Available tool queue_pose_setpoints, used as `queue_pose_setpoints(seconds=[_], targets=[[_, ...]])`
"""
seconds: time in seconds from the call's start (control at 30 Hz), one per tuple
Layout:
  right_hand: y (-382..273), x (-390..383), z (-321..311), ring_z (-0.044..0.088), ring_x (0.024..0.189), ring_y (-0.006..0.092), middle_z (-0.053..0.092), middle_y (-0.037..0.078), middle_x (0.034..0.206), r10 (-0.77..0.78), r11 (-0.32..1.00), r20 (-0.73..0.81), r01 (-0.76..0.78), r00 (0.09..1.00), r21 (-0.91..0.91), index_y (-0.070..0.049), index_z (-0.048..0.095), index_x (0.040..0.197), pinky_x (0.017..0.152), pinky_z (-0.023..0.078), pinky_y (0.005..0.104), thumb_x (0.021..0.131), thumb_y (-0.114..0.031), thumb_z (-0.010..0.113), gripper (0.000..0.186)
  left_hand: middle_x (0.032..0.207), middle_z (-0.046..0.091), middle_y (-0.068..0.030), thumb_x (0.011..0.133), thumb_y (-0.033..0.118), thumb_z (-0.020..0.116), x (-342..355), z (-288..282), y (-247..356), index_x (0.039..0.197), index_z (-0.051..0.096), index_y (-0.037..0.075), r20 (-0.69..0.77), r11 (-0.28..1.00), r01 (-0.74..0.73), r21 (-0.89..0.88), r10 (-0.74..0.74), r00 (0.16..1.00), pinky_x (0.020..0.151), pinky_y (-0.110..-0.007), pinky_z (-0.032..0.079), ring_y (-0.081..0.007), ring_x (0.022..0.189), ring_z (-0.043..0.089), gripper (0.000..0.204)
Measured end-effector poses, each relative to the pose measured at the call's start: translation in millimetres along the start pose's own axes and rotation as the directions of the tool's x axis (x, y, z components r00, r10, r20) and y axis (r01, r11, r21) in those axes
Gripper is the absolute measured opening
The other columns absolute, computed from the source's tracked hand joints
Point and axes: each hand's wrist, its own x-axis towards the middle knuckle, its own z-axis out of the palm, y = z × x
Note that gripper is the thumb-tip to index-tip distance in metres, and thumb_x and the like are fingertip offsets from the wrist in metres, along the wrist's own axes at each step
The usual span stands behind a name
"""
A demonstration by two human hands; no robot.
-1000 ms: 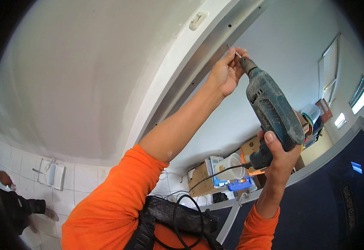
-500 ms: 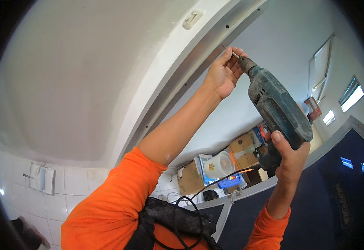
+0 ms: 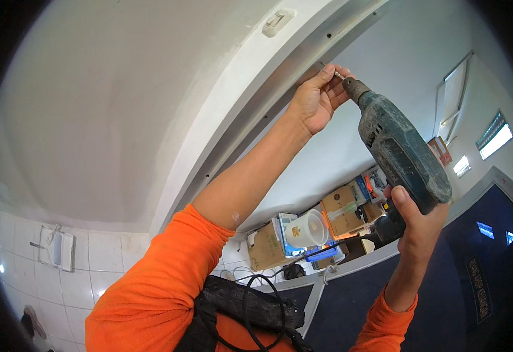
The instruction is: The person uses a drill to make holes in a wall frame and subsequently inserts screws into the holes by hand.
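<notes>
My right hand (image 3: 419,226) is wrapped round the grip of a dusty dark-green power drill (image 3: 402,149), its thumb along the rear of the body. The drill slants up and left, its chuck holding a thin silver driver bit (image 3: 339,75). At the bit's front end my left hand (image 3: 320,102) closes its thumb and fingertips on a small thin screw, whose tip pokes out by the metal frame (image 3: 268,97). Whether that tip touches the frame, I cannot tell. A black cord (image 3: 327,243) trails from the drill's handle towards my waist.
White wall with a light switch (image 3: 278,23) borders the frame. Beyond it are cardboard boxes (image 3: 266,246), a white bucket (image 3: 307,229) and other goods. A dark blue panel with a grey edge (image 3: 350,299) stands at right. A paint tray with a roller (image 3: 63,251) lies on floor tiles.
Both hands and the drill sit slightly farther right in the picture, and the background has shifted a little too. The grips on drill and screw stay the same.
</notes>
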Motion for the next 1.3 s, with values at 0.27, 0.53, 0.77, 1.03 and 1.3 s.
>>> queue_pose_setpoints(seconds=[0.27, 0.53, 0.77, 1.03, 1.3], targets=[[2, 2, -1, 0.070, 0.082, 0.0196, 0.070, 0.014, 0.103, -0.017, 1.000, 0.007, 0.017, 1.000, 0.021, 0.005, 0.051, 0.143, 0.077, 0.057, 0.0311, 0.075, -0.017, 0.086, 0.079, 0.109, 0.070, -0.0082, 0.104, 0.022, 0.063, -2, 0, 1, 0.109, 0.064, 0.006, -0.019, 1.000, 0.021, -0.006, -0.021, 1.000, 0.091, -0.036, 0.064, -0.0213, 0.105, 0.071, 0.017], [3, 5, -7, 0.070, 0.083, 0.0204, 0.070, 0.015, 0.103, -0.030, 0.998, 0.037, 0.032, 0.999, -0.046, 0.004, 0.050, 0.144, 0.078, 0.057, 0.0330, 0.075, -0.021, 0.086, 0.082, 0.106, 0.074, -0.0063, 0.103, 0.023, 0.064, -4, 1, 2, 0.110, 0.065, 0.009, -0.041, 1.000, 0.028, 0.006, -0.028, 0.999, 0.084, -0.034, 0.065, -0.0172, 0.096, 0.072, 0.015], [-10, 9, -6, 0.070, 0.085, 0.0207, 0.070, 0.014, 0.103, -0.004, 0.997, 0.041, 0.007, 0.999, -0.073, 0.004, 0.051, 0.144, 0.080, 0.057, 0.0335, 0.073, -0.022, 0.086, 0.084, 0.102, 0.073, -0.0044, 0.102, 0.024, 0.066, -2, -3, 2, 0.107, 0.067, 0.009, -0.033, 0.999, 0.040, 0.008, -0.040, 0.999, 0.087, -0.034, 0.065, -0.0167, 0.095, 0.071, 0.016], [-7, 16, -13, 0.071, 0.088, 0.0212, 0.068, 0.016, 0.112, -0.032, 0.996, 0.066, 0.037, 0.997, -0.084, 0.003, 0.050, 0.146, 0.082, 0.058, 0.0329, 0.074, -0.025, 0.085, 0.085, 0.104, 0.070, -0.0049, 0.103, 0.024, 0.064, -4, 3, 1, 0.108, 0.065, 0.007, -0.044, 0.999, 0.032, -0.015, -0.033, 0.998, 0.096, -0.038, 0.062, -0.0192, 0.100, 0.071, 0.018], [-19, 32, -26, 0.070, 0.094, 0.0223, 0.068, 0.015, 0.115, 0.074, 0.996, 0.111, -0.067, 0.991, -0.067, 0.002, 0.052, 0.144, 0.085, 0.057, 0.0336, 0.073, -0.028, 0.087, 0.085, 0.102, 0.070, -0.0061, 0.103, 0.021, 0.063, -2, 0, 0, 0.105, 0.065, 0.007, -0.008, 1.000, -0.010, 0.009, 0.010, 1.000, 0.097, -0.038, 0.062, -0.0198, 0.100, 0.071, 0.015]])
